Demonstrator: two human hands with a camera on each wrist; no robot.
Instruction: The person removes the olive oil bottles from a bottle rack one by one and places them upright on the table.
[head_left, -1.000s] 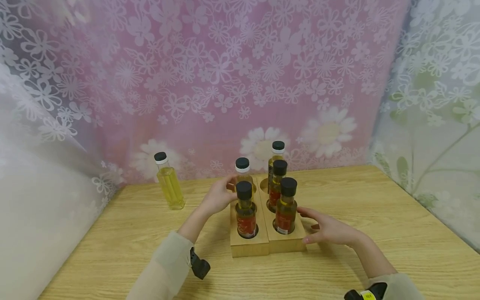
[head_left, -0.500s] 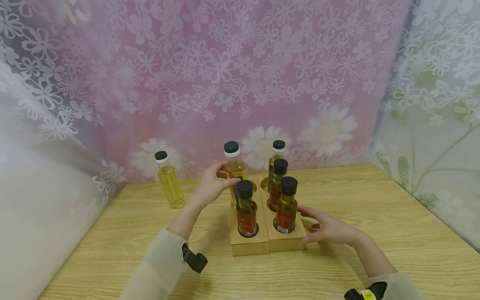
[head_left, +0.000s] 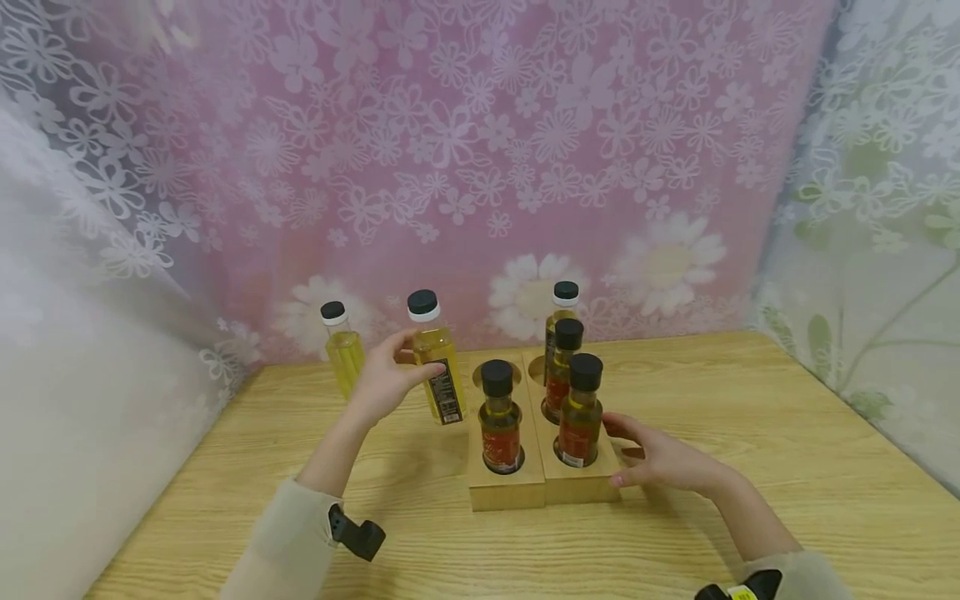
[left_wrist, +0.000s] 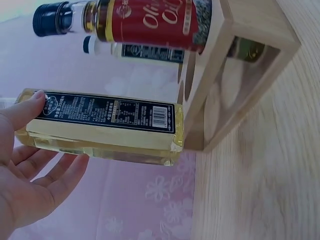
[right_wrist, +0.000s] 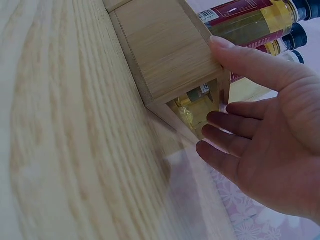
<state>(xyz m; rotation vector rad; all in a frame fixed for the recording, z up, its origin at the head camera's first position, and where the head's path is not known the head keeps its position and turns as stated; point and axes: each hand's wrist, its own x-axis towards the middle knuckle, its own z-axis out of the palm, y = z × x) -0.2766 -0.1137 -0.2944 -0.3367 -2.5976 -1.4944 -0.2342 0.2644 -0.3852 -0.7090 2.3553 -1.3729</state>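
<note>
My left hand grips an oil bottle with a dark cap and black label. It is tilted and held in the air, left of a two-part wooden bottle rack. In the left wrist view, the thumb presses the label and the fingers lie on the far side. My right hand rests at the rack's front right corner, thumb tip on the front edge and the other fingers, fairly straight, along its side. Red-label olive oil bottles stand in the rack, with a white-collared bottle behind.
Another bottle of yellow oil stands on the table at the left, partly behind my left hand. An uncovered round hole shows at the rack's back left. Floral curtains enclose the table at the back and sides.
My left hand has lifted the oil bottle out of the rack's left part and carried it left. My right hand has stayed at the rack's corner.
</note>
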